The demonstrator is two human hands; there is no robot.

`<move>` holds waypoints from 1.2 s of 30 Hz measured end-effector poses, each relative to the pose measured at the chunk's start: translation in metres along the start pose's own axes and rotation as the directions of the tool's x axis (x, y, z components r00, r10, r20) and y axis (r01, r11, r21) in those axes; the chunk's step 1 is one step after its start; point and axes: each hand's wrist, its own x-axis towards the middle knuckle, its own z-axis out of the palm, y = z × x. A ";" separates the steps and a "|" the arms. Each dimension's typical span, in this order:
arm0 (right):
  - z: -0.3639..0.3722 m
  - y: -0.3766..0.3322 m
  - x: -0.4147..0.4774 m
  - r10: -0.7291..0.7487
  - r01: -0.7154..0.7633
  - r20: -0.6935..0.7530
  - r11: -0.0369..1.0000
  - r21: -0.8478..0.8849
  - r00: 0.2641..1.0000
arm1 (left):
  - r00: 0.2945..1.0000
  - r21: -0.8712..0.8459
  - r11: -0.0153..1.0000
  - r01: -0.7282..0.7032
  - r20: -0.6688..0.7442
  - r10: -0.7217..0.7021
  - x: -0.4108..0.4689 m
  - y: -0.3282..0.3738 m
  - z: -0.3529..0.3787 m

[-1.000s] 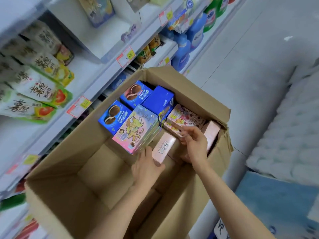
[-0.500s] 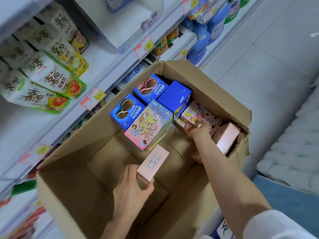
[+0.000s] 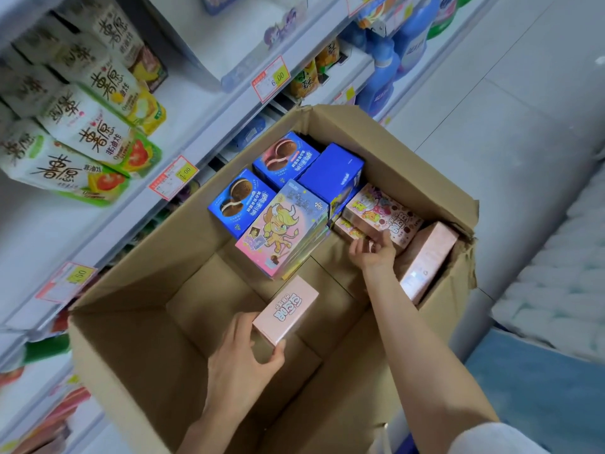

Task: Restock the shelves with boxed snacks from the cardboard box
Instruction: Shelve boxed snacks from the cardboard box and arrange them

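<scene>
In the lower centre of the frame, the left hand grips a plain pink box by its near end, thumb on one side and fingers on the other. It holds the box above the bare floor of the cardboard box. Right of centre, the right hand reaches deeper in, fingers curled onto the near edge of a patterned pink box that lies on another like it. A second plain pink box leans on the right wall, just beside that wrist. Farther in, a pony box and blue boxes fill the far corner. The shelves run up the left of the frame.

The step appears to be taking one box in each hand. The right hand would do best to work its fingers under the patterned box and lift it straight up, sparing the one beneath and the leaning one. The left hand holds its box by one end only, so it needs a firm pinch.

A second ago the left hand and its box lay against the pony box, close to the right hand. Now they are drawn back and well apart from it. The right hand stays at the same patterned box.
</scene>
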 end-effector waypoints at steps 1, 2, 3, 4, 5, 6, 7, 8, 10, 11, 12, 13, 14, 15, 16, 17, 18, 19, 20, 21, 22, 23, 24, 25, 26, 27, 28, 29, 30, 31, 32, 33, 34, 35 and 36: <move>-0.002 0.001 -0.002 -0.021 0.022 0.028 1.000 -0.015 0.999 | 1.000 -0.002 1.000 0.005 0.000 -0.005 0.000 -0.001 0.000; -0.002 0.002 -0.003 -0.044 0.046 0.051 0.998 -0.034 0.998 | 1.000 -0.002 1.000 0.005 -0.007 -0.005 0.000 -0.002 -0.001; -0.002 0.002 -0.005 -0.068 0.072 0.067 0.996 -0.053 0.995 | 1.000 -0.001 1.000 0.006 -0.013 -0.006 0.000 -0.003 -0.001; -0.001 0.002 -0.005 -0.090 0.095 0.075 0.993 -0.076 0.993 | 1.000 -0.003 1.000 0.013 -0.016 -0.013 0.000 -0.003 -0.002; 0.000 0.000 -0.004 -0.106 0.113 0.073 0.988 -0.103 0.992 | 1.000 -0.006 1.000 0.024 -0.015 -0.024 0.000 -0.003 -0.003; 0.003 -0.003 -0.004 -0.119 0.126 0.063 0.983 -0.130 0.991 | 0.999 -0.010 0.999 0.035 -0.014 -0.036 0.000 -0.003 -0.003; 0.006 -0.005 -0.005 -0.124 0.131 0.056 0.979 -0.153 0.991 | 0.999 -0.012 0.999 0.043 -0.018 -0.044 0.001 -0.003 -0.004; 0.009 -0.006 -0.005 -0.130 0.138 0.055 0.974 -0.181 0.990 | 0.998 -0.013 0.999 0.049 -0.026 -0.049 0.001 -0.003 -0.004; 0.013 -0.005 -0.009 -0.151 0.158 0.049 0.961 -0.228 0.987 | 0.997 -0.012 0.998 0.054 -0.047 -0.055 0.000 -0.004 -0.004; 0.013 -0.002 -0.014 -0.153 0.159 0.044 0.959 -0.236 0.987 | 0.997 -0.012 0.998 0.056 -0.054 -0.056 0.000 -0.004 -0.005; 0.011 0.001 -0.019 -0.154 0.157 0.033 0.956 -0.247 0.988 | 0.996 -0.013 0.998 0.059 -0.063 -0.060 0.000 -0.004 -0.006; 0.007 0.006 -0.027 -0.154 0.157 0.031 0.953 -0.259 0.988 | 0.995 -0.015 0.998 0.068 -0.076 -0.069 0.000 -0.004 -0.008; 0.001 0.011 -0.036 -0.157 0.161 0.037 0.948 -0.273 0.987 | 0.992 -0.020 0.996 0.081 -0.096 -0.083 0.000 -0.003 -0.010; -0.005 0.016 -0.048 -0.155 0.162 0.049 0.943 -0.290 0.987 | 0.987 -0.027 0.995 0.098 -0.123 -0.100 0.000 -0.002 -0.012; -0.012 0.021 -0.062 -0.148 0.162 0.068 0.937 -0.309 0.987 | 0.981 -0.036 0.993 0.117 -0.152 -0.121 0.000 -0.001 -0.015; -0.018 0.025 -0.076 -0.134 0.156 0.089 0.930 -0.333 0.987 | 0.973 -0.046 0.990 0.136 -0.182 -0.142 0.000 0.001 -0.018; -0.025 0.029 -0.089 -0.124 0.154 0.105 0.923 -0.353 0.987 | 0.964 -0.056 0.986 0.159 -0.207 -0.167 -0.001 0.002 -0.021; -0.031 0.032 -0.102 -0.118 0.153 0.116 0.918 -0.365 0.986 | 0.954 -0.068 0.981 0.183 -0.228 -0.194 -0.002 0.004 -0.024; -0.037 0.034 -0.114 -0.123 0.162 0.125 0.911 -0.378 0.985 | 0.944 -0.079 0.975 0.207 -0.245 -0.221 -0.003 0.005 -0.027; -0.044 0.036 -0.127 -0.123 0.170 0.145 0.907 -0.386 0.982 | 0.935 -0.090 0.970 0.225 -0.261 -0.241 -0.005 0.005 -0.030; -0.051 0.037 -0.138 -0.118 0.178 0.173 0.901 -0.395 0.978 | 0.927 -0.100 0.967 0.235 -0.274 -0.254 -0.007 0.004 -0.034; -0.057 0.037 -0.148 -0.109 0.183 0.199 0.898 -0.401 0.974 | 0.925 -0.103 0.967 0.234 -0.282 -0.254 -0.009 0.003 -0.036; -0.064 0.037 -0.156 -0.103 0.193 0.232 0.891 -0.410 0.967 | 0.926 -0.107 0.968 0.225 -0.286 -0.247 -0.011 0.001 -0.039; -0.071 0.039 -0.169 -0.104 0.217 0.276 0.882 -0.419 0.956 | 0.927 -0.117 0.970 0.211 -0.290 -0.237 -0.014 0.000 -0.043; -0.077 0.042 -0.179 -0.123 0.263 0.325 0.863 -0.432 0.938 | 0.929 -0.126 0.972 0.199 -0.292 -0.228 -0.017 -0.002 -0.048; -0.081 0.045 -0.191 -0.151 0.322 0.377 0.836 -0.445 0.914 | 0.930 -0.133 0.974 0.184 -0.299 -0.216 -0.021 -0.003 -0.052; -0.086 0.048 -0.202 -0.189 0.395 0.432 0.798 -0.456 0.882 | 0.929 -0.138 0.976 0.168 -0.309 -0.204 -0.025 -0.006 -0.057; -0.089 0.052 -0.215 -0.231 0.477 0.491 0.747 -0.464 0.840 | 0.927 -0.147 0.977 0.151 -0.323 -0.192 -0.030 -0.010 -0.062; -0.094 0.056 -0.225 -0.275 0.562 0.546 0.679 -0.473 0.791 | 0.924 -0.165 0.976 0.139 -0.333 -0.188 -0.035 -0.014 -0.066; -0.099 0.061 -0.237 -0.314 0.639 0.592 0.598 -0.484 0.742 | 0.921 -0.188 0.974 0.131 -0.341 -0.189 -0.041 -0.019 -0.072; -0.104 0.065 -0.247 -0.341 0.704 0.635 0.509 -0.495 0.693 | 0.918 -0.215 0.968 0.128 -0.343 -0.197 -0.049 -0.025 -0.078; -0.108 0.070 -0.258 -0.348 0.760 0.684 0.416 -0.500 0.641 | 0.914 -0.242 0.962 0.123 -0.350 -0.205 -0.057 -0.032 -0.085; -0.112 0.075 -0.266 -0.337 0.811 0.740 0.314 -0.494 0.582 | 0.910 -0.263 0.957 0.123 -0.355 -0.215 -0.066 -0.039 -0.093; -0.116 0.082 -0.277 -0.300 0.852 0.798 0.217 -0.476 0.522 | 0.905 -0.278 0.953 0.121 -0.364 -0.221 -0.075 -0.048 -0.102; -0.121 0.089 -0.286 -0.248 0.884 0.848 0.130 -0.449 0.467 | 0.899 -0.289 0.950 0.118 -0.375 -0.226 -0.085 -0.056 -0.111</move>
